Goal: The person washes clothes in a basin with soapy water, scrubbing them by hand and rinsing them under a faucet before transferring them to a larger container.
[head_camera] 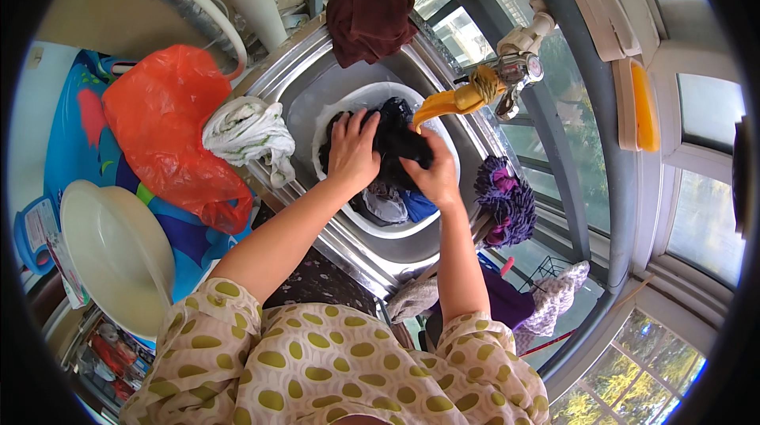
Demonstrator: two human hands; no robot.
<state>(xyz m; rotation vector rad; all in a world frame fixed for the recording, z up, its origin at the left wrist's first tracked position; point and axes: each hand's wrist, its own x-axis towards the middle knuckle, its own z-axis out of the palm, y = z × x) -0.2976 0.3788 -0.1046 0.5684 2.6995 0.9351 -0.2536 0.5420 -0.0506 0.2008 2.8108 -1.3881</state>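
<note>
A white plastic basin (389,231) stands in the stainless-steel sink (297,92), filled with wet laundry. Bunched black cloth (395,128) lies uppermost in it. My left hand (354,154) bends its fingers over the left side of this cloth. From the right, my right hand (436,172) pinches a fold of the same cloth between thumb and fingers. Below the hands, a grey cloth (385,204) and a blue cloth (419,206) show in the basin. A yellow cloth-like sleeve (451,101), tied to the metal tap (515,71), hangs down close to my right fingertips.
Dark red cloth (371,18) drapes the sink's far corner; a white cloth (249,134) lies on its left rim. Further left are a red plastic bag (169,128) and a cream basin (113,247). A purple mop head (504,202) is by the right rim, near the window bars (570,187).
</note>
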